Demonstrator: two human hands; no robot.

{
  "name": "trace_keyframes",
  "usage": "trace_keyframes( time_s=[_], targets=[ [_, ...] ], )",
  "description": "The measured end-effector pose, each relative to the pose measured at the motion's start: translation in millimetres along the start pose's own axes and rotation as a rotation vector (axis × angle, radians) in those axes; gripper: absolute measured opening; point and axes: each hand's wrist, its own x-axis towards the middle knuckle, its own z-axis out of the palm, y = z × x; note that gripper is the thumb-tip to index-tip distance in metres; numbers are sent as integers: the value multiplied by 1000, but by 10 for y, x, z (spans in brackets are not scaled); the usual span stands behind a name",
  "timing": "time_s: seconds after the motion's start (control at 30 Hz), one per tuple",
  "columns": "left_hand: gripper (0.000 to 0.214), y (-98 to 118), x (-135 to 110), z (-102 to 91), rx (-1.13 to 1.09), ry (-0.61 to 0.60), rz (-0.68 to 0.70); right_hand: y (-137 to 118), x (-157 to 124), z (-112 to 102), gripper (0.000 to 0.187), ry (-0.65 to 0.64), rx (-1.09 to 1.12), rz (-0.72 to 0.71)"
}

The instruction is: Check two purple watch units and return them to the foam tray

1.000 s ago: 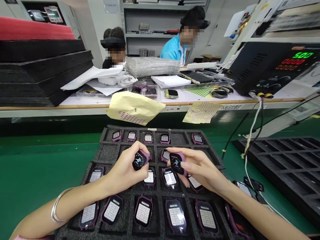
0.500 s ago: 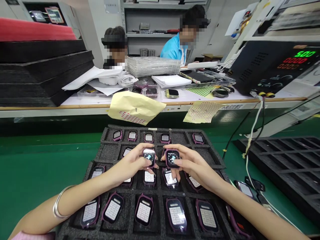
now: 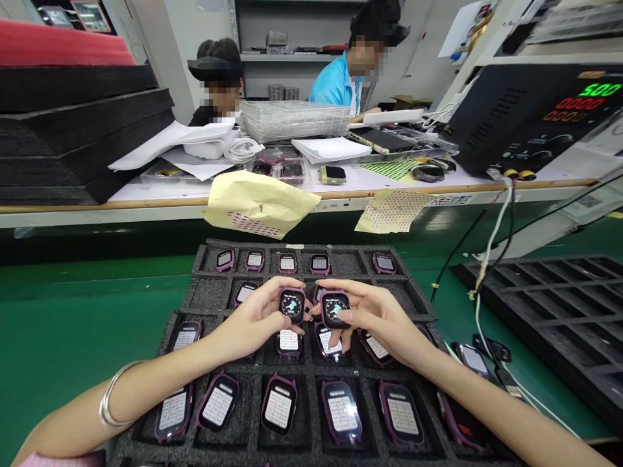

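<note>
My left hand (image 3: 265, 310) is closed on a purple-cased smartwatch (image 3: 293, 303), its lit screen showing a clock face. A second purple smartwatch (image 3: 335, 306), with the same kind of dial lit, is gripped in my right hand (image 3: 365, 311), the thumb on its screen. Both watches are held side by side, a small gap apart, above a black foam tray (image 3: 316, 383). In the tray's compartments lie several more purple watches with white grid screens, such as one watch (image 3: 279, 405) near the front. My hands hide parts of the middle rows.
Behind the tray runs a bench (image 3: 341, 191) with papers, cables, a clear plastic box stack (image 3: 294, 122) and a power supply (image 3: 535, 123). Black foam trays (image 3: 82, 130) are piled at left. Another foam tray (image 3: 549, 324) lies at right, beside hanging cables. Two people are beyond the bench.
The left watch has turned slightly and its screen now shows more plainly, with my thumb lower on it. The right hand stays nearly still. The whole view has shifted a little.
</note>
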Motion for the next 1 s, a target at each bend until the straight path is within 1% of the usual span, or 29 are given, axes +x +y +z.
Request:
trace_keyframes(
  time_s=[0.27,0.4,0.6,0.77,0.9,1.0],
  targets=[
    [40,-25,-3,-4,0,-9,30,0,0,1,46,9,-33,5],
    [33,-28,-12,-2,4,-11,31,-9,-9,10,42,42,-92,3],
    [25,-22,-14,1,4,17,53,2,-8,-21,38,1,-45,-42],
    [26,-7,-11,-4,-17,21,64,9,2,-31,39,-1,-46,-42],
    [31,7,-13,-5,-60,11,54,4,-1,-8,37,42,-51,-58],
    [34,18,-10,1,-90,11,29,0,-5,0,40,66,-49,-64]
  ],
)
